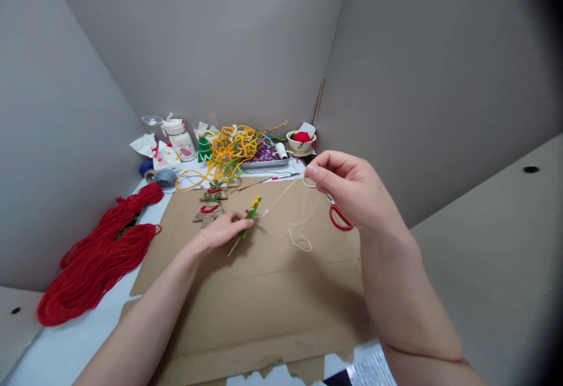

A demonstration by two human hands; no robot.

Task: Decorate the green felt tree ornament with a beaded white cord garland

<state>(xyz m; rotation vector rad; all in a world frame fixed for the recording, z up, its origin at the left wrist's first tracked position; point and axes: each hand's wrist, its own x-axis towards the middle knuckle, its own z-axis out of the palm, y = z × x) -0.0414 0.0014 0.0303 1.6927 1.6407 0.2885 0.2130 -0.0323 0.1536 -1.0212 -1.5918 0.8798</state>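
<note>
My left hand [229,227] grips a thin green ornament [248,222] seen nearly edge-on, with a yellow bit at its top and a brown stick end below. From it a white thread [281,195] runs up to my right hand [341,183], which is raised and closed in a pinch on the thread. Whether a needle is between those fingertips I cannot tell. A loose loop of the thread hangs over the cardboard [272,298]. Just beyond my left hand lies a twine-wrapped tree ornament [210,207] with red and green trim.
Red yarn [97,257] lies at the left. Red-handled scissors [339,219] rest behind my right hand. Along the back are a white bottle [179,139], tangled yellow yarn [235,145], a tray [266,163] of purple beads and a bowl [301,146] with red yarn. Grey walls enclose the table.
</note>
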